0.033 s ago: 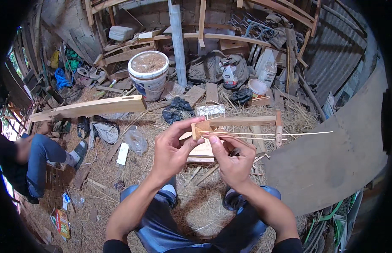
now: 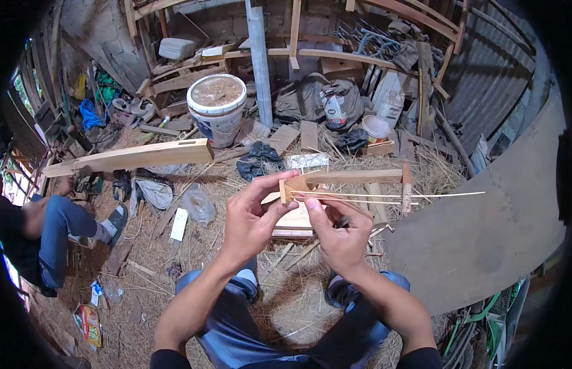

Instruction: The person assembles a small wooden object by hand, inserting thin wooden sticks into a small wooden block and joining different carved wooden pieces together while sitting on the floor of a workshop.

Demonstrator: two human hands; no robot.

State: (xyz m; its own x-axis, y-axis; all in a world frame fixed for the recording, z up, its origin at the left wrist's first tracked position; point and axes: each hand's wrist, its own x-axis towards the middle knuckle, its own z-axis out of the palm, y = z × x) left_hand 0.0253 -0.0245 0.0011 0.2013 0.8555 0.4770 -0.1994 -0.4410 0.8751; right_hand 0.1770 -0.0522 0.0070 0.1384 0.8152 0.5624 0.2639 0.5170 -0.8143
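Observation:
A small wooden frame [image 2: 359, 176] is held up in front of me, with a block at its left end and a short crosspiece [image 2: 407, 187] at its right. My left hand [image 2: 249, 218] is closed round the block end, thumb below and fingers behind. Beside it, my right hand [image 2: 344, 234] pinches thin pale wooden sticks [image 2: 449, 195] between thumb and fingers. Their left tips meet the block, and they run rightward below the frame's long bar, past the crosspiece. Part of the right fingers is hidden behind the sticks. Under the hands lies a pale wooden board [image 2: 295, 232].
A white bucket [image 2: 217, 111] of brownish material stands ahead, near an upright grey post [image 2: 260, 67]. A thick timber [image 2: 132, 158] extends from the left, where another person [image 2: 67, 227] sits. A large grey sheet [image 2: 482, 240] slopes at right. Straw and scraps cover the floor.

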